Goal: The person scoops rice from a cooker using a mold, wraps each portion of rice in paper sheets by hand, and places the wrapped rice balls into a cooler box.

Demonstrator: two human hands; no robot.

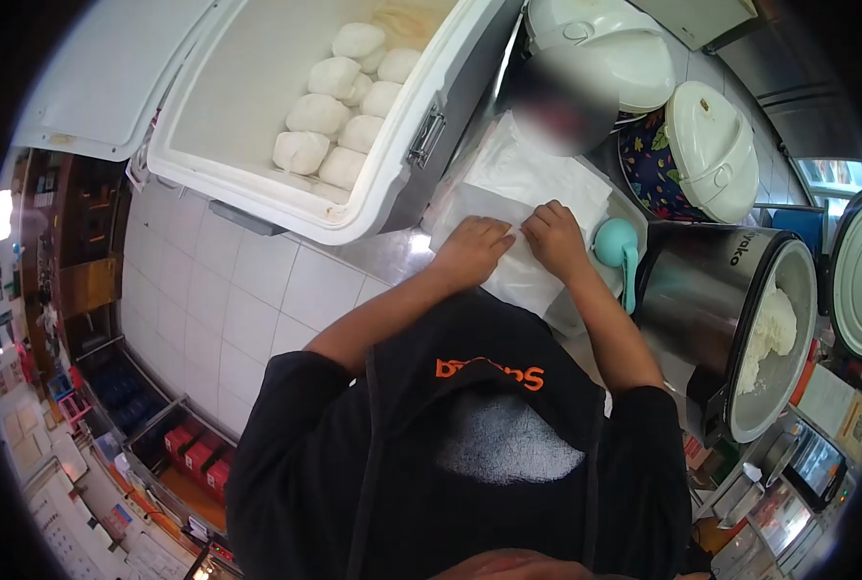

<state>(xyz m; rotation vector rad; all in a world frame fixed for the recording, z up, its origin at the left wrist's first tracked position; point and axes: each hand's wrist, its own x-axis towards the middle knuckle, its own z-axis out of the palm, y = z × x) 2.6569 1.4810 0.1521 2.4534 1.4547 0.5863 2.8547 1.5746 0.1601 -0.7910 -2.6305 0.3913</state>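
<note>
Sheets of white wrapping paper (532, 174) lie in a stack on the counter in front of me. My left hand (472, 251) rests on the near part of the stack, its fingers bent together on the edge of a sheet. Close beside it, my right hand (555, 238) is closed in a similar pinch on the same paper. The fingertips partly hide the paper under them. Just right of my right hand, a turquoise scoop (615, 244) with a round bowl lies with its handle towards me.
Left stands an open white cooler box (349, 208) with several white wrapped packets (317, 114). At right, an open rice cooker (701, 290) holds white rice (771, 333). Lidded containers (706, 145) stand behind. A blurred patch covers something beyond the paper.
</note>
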